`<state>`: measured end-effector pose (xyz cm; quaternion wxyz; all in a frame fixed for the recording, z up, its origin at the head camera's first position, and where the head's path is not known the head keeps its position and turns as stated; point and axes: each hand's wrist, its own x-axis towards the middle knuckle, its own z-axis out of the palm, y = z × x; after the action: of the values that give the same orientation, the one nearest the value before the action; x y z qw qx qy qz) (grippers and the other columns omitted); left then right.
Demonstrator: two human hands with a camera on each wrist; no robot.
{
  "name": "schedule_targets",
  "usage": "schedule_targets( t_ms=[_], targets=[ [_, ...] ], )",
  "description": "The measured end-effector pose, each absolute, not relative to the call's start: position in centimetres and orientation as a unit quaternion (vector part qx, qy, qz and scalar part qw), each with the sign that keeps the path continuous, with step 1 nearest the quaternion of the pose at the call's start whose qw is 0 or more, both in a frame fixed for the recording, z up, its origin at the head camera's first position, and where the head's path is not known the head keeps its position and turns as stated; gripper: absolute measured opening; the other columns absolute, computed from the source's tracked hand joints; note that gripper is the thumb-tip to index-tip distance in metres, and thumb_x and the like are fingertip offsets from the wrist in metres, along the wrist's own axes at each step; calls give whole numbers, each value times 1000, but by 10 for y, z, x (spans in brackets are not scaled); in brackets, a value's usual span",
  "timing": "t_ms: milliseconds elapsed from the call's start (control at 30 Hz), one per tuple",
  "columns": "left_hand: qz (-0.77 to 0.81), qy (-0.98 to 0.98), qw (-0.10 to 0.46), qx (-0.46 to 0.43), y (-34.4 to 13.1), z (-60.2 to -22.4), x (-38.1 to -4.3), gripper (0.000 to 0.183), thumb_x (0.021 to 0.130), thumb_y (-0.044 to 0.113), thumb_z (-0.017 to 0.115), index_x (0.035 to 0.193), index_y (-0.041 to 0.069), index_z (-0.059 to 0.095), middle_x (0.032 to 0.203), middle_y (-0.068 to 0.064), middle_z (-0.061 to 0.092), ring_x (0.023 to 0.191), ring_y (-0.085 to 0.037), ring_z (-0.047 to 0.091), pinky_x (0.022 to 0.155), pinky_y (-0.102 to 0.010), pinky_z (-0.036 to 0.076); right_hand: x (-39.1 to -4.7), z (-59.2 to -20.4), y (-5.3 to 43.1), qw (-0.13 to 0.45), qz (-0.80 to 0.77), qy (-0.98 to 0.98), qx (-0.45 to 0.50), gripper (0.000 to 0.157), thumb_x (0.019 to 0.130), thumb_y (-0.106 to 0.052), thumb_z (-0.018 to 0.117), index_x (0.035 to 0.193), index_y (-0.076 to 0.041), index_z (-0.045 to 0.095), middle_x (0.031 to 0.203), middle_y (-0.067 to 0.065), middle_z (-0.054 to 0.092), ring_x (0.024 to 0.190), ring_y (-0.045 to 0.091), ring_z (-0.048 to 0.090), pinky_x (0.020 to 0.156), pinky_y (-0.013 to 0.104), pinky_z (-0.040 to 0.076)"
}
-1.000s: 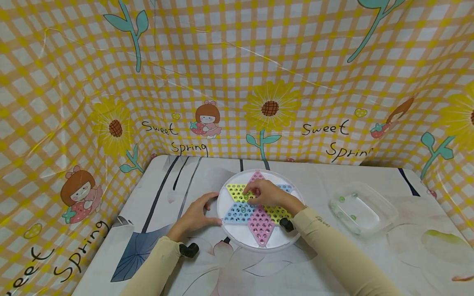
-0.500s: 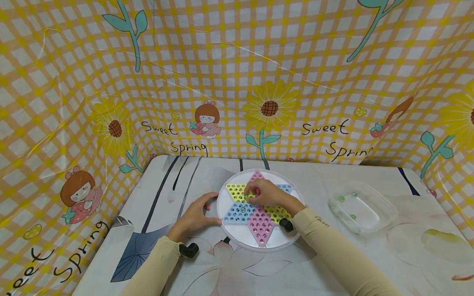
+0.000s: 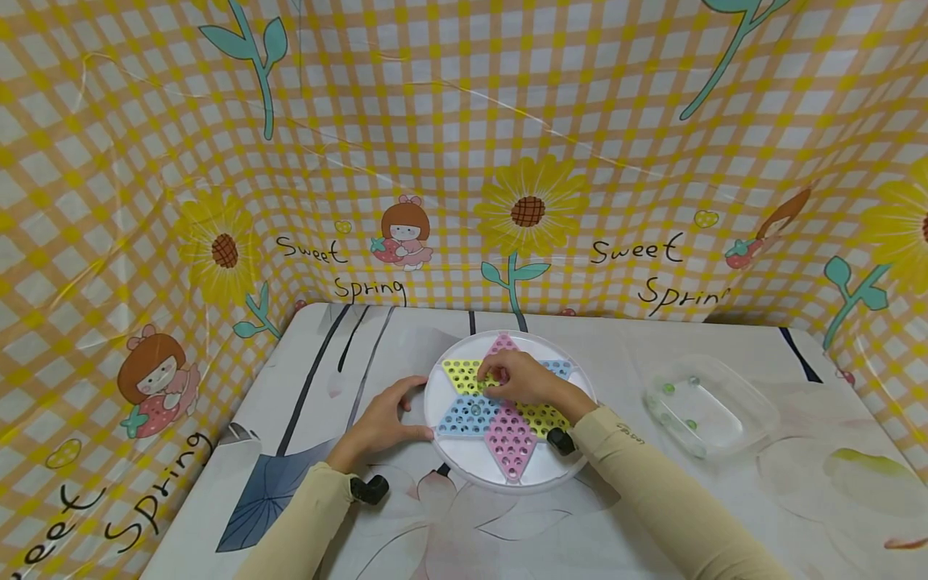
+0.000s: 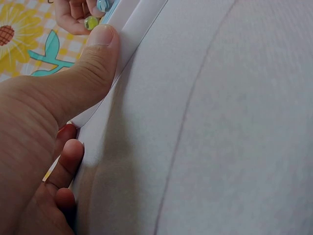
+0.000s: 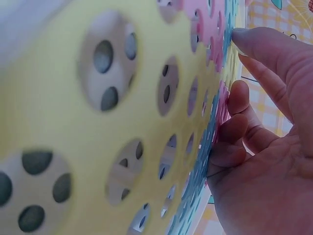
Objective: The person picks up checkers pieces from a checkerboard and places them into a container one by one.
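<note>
A round white Chinese checkers board (image 3: 464, 466) with a pink, yellow and blue star of holes lies on the table. My left hand (image 3: 384, 419) rests against its left side, thumb and fingertips spread apart on the rim. Over the star's upper middle is my right hand (image 3: 522, 377), its thumb and index finger pinching a small marble. In the left wrist view this marble (image 4: 91, 22) looks yellow-green. A clear bluish marble (image 3: 475, 410) sits in the near blue section. The right wrist view shows the right hand's fingers (image 5: 238, 95) close to the board, but no marble.
Right of the board stands a clear plastic container (image 3: 754, 439) with several greenish marbles inside. A checked yellow cloth (image 3: 449, 161) hangs behind the table and along its left side. A black wrist device (image 3: 560, 440) on the right sleeve hangs over the board.
</note>
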<state>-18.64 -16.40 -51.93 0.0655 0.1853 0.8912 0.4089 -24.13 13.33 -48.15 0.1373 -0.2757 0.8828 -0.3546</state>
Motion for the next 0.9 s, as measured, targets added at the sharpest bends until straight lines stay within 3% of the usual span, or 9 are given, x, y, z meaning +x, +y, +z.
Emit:
schedule_targets(
  t_ms=[433, 900],
  targets=[
    [411, 890, 66, 185, -163, -517, -185, 90, 72, 28, 96, 149, 14, 51, 98, -4, 53, 92, -19, 48, 81, -36, 38, -240, -476, 135, 138, -357, 886, -262, 17, 92, -12, 77, 108, -16, 72, 92, 4, 59, 84, 18, 51, 75, 31, 45],
    [404, 894, 68, 181, -163, -516, -184, 90, 72, 29, 96, 149, 13, 51, 99, -5, 54, 92, -19, 49, 81, -36, 39, -241, -470, 143, 106, -385, 872, -282, 16, 93, -12, 76, 108, -12, 72, 92, 3, 60, 81, 18, 53, 73, 30, 48]
  ],
)
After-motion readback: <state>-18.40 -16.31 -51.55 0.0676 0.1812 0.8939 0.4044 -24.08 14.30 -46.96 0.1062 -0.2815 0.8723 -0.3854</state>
